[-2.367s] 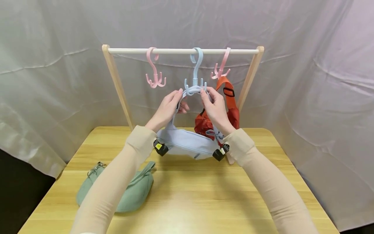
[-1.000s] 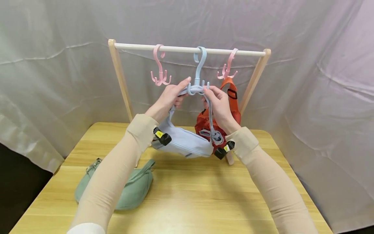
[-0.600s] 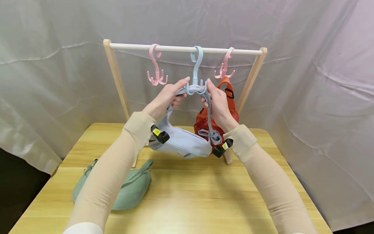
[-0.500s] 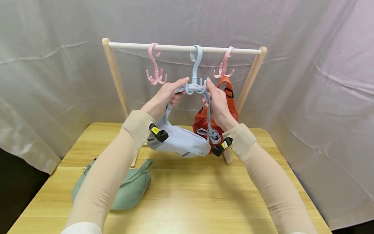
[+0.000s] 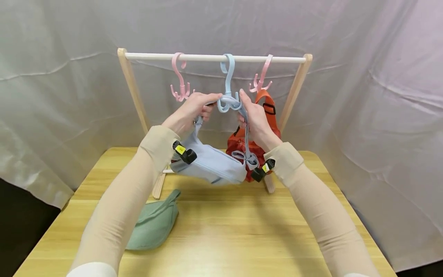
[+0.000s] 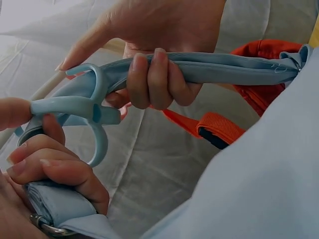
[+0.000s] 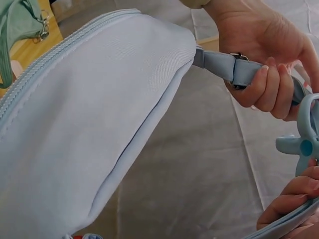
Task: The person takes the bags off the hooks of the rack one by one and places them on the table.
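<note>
A light blue bag (image 5: 214,163) hangs below the blue multi-prong hook (image 5: 228,79), its strap (image 6: 229,68) passing over the prongs. On the left, my left hand (image 5: 192,109) grips the strap near a metal buckle, thumb reaching to a prong. My right hand (image 5: 257,119) has its fingers curled round the strap's other side, and its thumb points up beside a prong. The left wrist view shows the strap running between prongs, with both thumbs at the prong tips. A knotted end (image 5: 250,159) of the strap dangles under my right hand.
A white rail (image 5: 149,56) on wooden legs carries the hooks. A pink hook (image 5: 180,82) hangs at left; another pink hook (image 5: 263,75) at right bears a red-orange bag (image 5: 238,146). A green bag (image 5: 154,227) lies on the wooden table (image 5: 221,238), partly behind my left arm.
Both hands keep hold of the strap at the blue hook. My right thumb has gone from pinching the strap to pointing up by a prong. The light blue bag has shifted slightly left.
</note>
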The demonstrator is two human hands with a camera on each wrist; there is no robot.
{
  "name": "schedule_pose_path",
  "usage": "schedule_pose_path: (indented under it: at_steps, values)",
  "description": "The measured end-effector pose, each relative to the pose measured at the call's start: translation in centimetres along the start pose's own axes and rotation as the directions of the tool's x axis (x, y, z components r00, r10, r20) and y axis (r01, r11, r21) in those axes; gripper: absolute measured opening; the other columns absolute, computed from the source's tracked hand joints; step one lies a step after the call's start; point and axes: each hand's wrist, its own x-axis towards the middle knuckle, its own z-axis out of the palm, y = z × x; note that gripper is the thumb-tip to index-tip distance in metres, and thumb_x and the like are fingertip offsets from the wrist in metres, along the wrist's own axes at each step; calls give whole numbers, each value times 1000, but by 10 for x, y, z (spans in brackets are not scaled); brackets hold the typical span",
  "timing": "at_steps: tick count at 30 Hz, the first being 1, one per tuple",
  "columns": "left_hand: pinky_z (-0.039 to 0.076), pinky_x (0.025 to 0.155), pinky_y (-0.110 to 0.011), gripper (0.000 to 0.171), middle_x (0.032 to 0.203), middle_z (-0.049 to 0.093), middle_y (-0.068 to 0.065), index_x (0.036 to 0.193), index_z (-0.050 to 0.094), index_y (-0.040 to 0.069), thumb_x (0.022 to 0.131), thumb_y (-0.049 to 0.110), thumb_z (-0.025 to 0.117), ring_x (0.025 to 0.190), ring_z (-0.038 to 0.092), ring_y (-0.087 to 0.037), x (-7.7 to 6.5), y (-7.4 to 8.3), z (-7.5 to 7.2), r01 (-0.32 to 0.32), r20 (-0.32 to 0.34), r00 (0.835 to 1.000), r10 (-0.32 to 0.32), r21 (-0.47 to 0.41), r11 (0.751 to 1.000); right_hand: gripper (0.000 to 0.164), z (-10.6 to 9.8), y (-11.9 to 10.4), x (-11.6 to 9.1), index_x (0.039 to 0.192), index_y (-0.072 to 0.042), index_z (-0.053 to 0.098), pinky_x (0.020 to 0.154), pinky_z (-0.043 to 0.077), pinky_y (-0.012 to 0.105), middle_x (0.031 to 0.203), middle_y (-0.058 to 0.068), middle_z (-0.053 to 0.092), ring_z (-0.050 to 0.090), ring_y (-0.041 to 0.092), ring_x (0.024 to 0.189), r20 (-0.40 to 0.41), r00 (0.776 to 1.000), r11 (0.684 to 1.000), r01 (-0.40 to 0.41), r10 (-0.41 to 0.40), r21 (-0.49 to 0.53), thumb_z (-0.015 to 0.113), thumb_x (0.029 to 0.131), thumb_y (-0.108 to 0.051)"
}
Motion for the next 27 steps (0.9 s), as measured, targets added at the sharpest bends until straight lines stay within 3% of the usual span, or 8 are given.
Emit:
schedule_pose_path:
  at_steps: [7,11,14,18,23,27]
  values:
    - [27,54,-22,29,53,29,7,73,64,12,100,24,62,50,26,-7,0,8,-3,-8,-38,999,14,150,989,51,-2,-8,5,68,-14,57,49,27,25,54,-4,41,36,12,48,69,996,998,-61,61,-8,55,99,-55]
    - [29,56,-23,29,51,33,8,73,63,13,98,28,65,50,30,-7,-1,10,-3,-45,-68,995,69,306,951,53,-4,-10,7,70,-13,60,48,25,25,54,-4,41,36,12,47,61,994,995,-82,85,-62,55,97,-59]
    - [27,59,-25,30,51,33,9,77,66,12,96,34,65,53,32,-8,-3,12,-1,-72,-100,986,137,486,871,54,-4,-11,8,72,-13,61,48,27,24,54,-4,42,36,11,46,41,995,993,-90,94,-81,57,95,-61]
    - [26,62,-28,32,58,36,10,90,73,8,96,38,65,61,34,-11,-5,15,3,-92,-110,968,225,680,727,49,-3,-14,9,73,-16,61,50,32,24,55,-4,44,36,11,47,29,994,990,-98,102,-97,60,93,-60]
    - [31,63,-29,30,64,42,4,93,73,8,98,36,64,65,40,-15,-6,17,3,-141,-57,948,313,806,575,44,-5,-21,11,77,-16,65,54,35,26,56,-4,47,37,12,49,58,993,978,-91,103,-187,60,95,-56]
    - [36,70,-30,29,72,53,0,92,72,9,99,35,63,74,50,-18,-6,17,1,-171,-18,935,353,851,496,46,-8,-26,13,82,-12,69,56,35,27,57,-4,49,39,12,52,86,991,955,-77,105,-286,59,96,-54]
